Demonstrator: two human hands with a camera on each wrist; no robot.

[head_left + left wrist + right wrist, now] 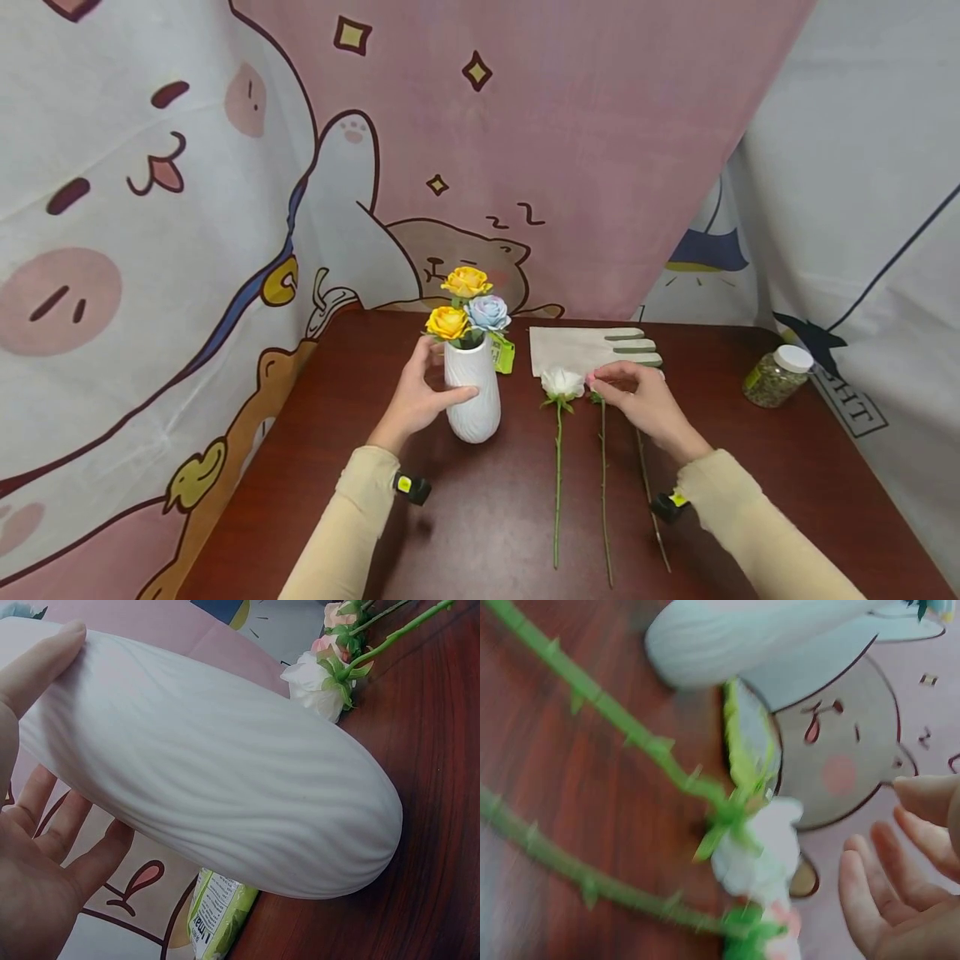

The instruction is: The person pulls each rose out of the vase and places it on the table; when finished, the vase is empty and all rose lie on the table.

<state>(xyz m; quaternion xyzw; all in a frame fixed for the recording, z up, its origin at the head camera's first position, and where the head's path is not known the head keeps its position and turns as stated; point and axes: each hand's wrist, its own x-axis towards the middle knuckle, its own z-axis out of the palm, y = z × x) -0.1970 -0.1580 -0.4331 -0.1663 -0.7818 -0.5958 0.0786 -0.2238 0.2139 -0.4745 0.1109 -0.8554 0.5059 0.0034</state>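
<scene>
My left hand [420,398] grips the white ribbed vase [474,404], its thumb across the front and the other fingers behind. Two yellow roses [448,322] and a pale blue rose [487,313] stand in the vase's mouth. To the right, a white rose [562,383] lies on the table with its stem toward me. Beside it lies a pink rose [591,381], partly covered by my right hand [648,406]. In the right wrist view the fingers [862,896] are loosely bent, with a gap between them and the flowers. A third stem [651,492] runs below that hand, its bloom hidden in the head view.
A pale work glove [566,346] lies flat behind the roses. Behind the vase is a green packet [506,356]. At the right edge of the dark red table [465,525] stands a white-lidded jar [777,377]. Printed cloth [585,150] hangs around the table.
</scene>
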